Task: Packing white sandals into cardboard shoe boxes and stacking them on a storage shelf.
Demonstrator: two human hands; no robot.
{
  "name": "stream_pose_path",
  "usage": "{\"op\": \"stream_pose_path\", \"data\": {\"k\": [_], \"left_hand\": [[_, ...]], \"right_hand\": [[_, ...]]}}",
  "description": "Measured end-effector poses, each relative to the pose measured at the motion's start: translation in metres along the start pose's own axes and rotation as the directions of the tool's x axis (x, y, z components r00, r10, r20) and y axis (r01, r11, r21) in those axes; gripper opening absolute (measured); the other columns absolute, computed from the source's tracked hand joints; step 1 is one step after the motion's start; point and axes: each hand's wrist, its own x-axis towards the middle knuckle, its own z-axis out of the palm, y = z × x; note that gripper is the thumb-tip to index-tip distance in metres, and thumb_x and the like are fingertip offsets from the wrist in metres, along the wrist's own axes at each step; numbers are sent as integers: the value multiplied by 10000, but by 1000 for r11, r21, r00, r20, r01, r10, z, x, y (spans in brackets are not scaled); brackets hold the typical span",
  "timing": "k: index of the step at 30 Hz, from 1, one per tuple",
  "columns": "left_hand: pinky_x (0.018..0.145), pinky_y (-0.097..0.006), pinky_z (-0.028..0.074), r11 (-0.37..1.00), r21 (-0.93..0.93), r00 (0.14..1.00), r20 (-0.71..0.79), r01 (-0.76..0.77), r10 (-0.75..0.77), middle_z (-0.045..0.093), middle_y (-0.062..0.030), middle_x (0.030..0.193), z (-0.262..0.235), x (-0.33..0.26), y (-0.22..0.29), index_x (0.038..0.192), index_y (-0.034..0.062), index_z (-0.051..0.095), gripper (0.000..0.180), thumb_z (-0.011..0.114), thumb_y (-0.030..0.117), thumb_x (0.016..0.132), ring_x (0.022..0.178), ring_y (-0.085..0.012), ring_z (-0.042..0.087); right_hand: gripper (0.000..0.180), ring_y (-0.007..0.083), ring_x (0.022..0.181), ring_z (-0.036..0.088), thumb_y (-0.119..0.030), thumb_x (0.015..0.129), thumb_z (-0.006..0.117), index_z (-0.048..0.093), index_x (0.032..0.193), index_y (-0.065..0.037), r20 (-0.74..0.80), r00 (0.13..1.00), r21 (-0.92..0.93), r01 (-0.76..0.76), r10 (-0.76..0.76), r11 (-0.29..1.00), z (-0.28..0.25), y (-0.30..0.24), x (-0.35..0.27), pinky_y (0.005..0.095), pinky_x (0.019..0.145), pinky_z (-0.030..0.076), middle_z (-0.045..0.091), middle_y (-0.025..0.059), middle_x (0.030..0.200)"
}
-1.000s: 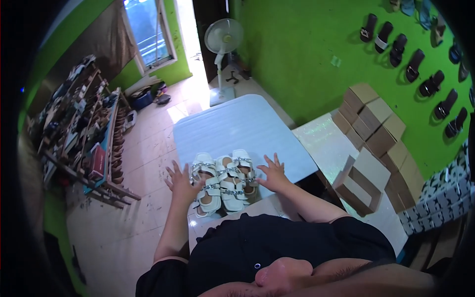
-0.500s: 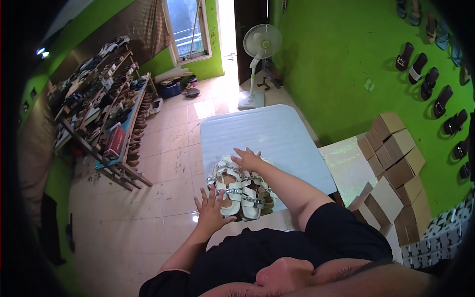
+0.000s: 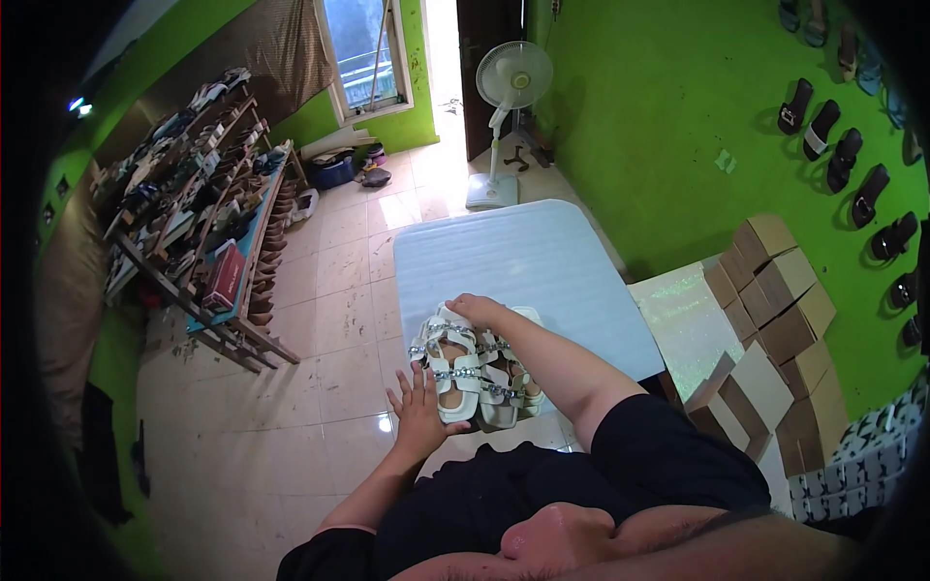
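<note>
White sandals (image 3: 457,376) with jewelled straps and tan insoles lie side by side at the near left edge of the table, several bunched together. My right hand (image 3: 477,309) reaches across from the right; its fingers are drawn together over the far end of the left sandal and partly hidden. Along that sandal's near left side rests my left hand (image 3: 418,416), fingers spread, thumb by the near end. A second white sandal (image 3: 501,392) sits just to the right, partly under my right forearm.
The pale blue table (image 3: 504,247) extends beyond the sandals. Cardboard boxes (image 3: 775,290) stack at right, beside an open box (image 3: 741,397). A shoe rack (image 3: 208,213) stands left, a white fan (image 3: 513,77) at the back. Sandals (image 3: 845,160) hang on the green wall.
My right hand's spread fingers have drawn together onto the far end of the left sandal. My left hand has shifted slightly right and stays spread beside it.
</note>
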Motion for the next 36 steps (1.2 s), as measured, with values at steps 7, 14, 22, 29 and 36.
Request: {"op": "stream_pose_path", "data": {"k": [7, 14, 22, 29, 36], "left_hand": [[1109, -699, -21, 998, 35, 998, -38, -54, 56, 148, -279, 1596, 10, 2, -8, 1523, -83, 130, 1312, 715, 711, 658, 1487, -493, -1], [1137, -667, -17, 984, 85, 985, -66, -156, 161, 290, -229, 1566, -7, 23, -15, 1537, -49, 137, 1390, 784, 684, 548, 1494, -443, 114], [1168, -641, 23, 905, 94, 897, -127, -415, 424, 484, -79, 1488, -43, 70, -9, 1490, 90, 388, 1235, 836, 611, 465, 1489, -375, 217], [1170, -642, 43, 855, 57, 846, -121, -516, 519, 448, -5, 1521, -48, 117, 74, 1385, 182, 555, 962, 846, 509, 528, 1498, -370, 187], [1164, -662, 54, 716, -14, 716, 0, -698, 699, 443, 1, 1523, -13, 150, 211, 1315, 214, 626, 740, 837, 406, 633, 1495, -375, 188]], "right_hand": [[494, 338, 1037, 646, -477, 971, 491, 643, 1226, -82, -259, 964, 167, 112, -66, 980, 10, 20, 18, 416, 917, 487, 690, 164, 1119], [304, 186, 900, 604, -216, 880, 660, 708, 1102, -15, -377, 926, 553, 228, -4, 802, -10, 14, -8, 343, 829, 469, 693, 65, 911], [307, 187, 883, 605, -145, 705, 737, 737, 980, -7, -280, 958, 559, 220, -67, 800, -108, 56, -104, 334, 873, 436, 690, 60, 869], [371, 161, 869, 629, -6, 692, 705, 690, 1063, 12, -460, 888, 651, 353, -21, 672, -146, 140, -234, 297, 818, 483, 698, 67, 905], [319, 179, 973, 620, -84, 802, 700, 686, 1108, 7, -664, 631, 611, 149, 401, 778, -129, 251, -403, 326, 953, 427, 706, 67, 994]]}}
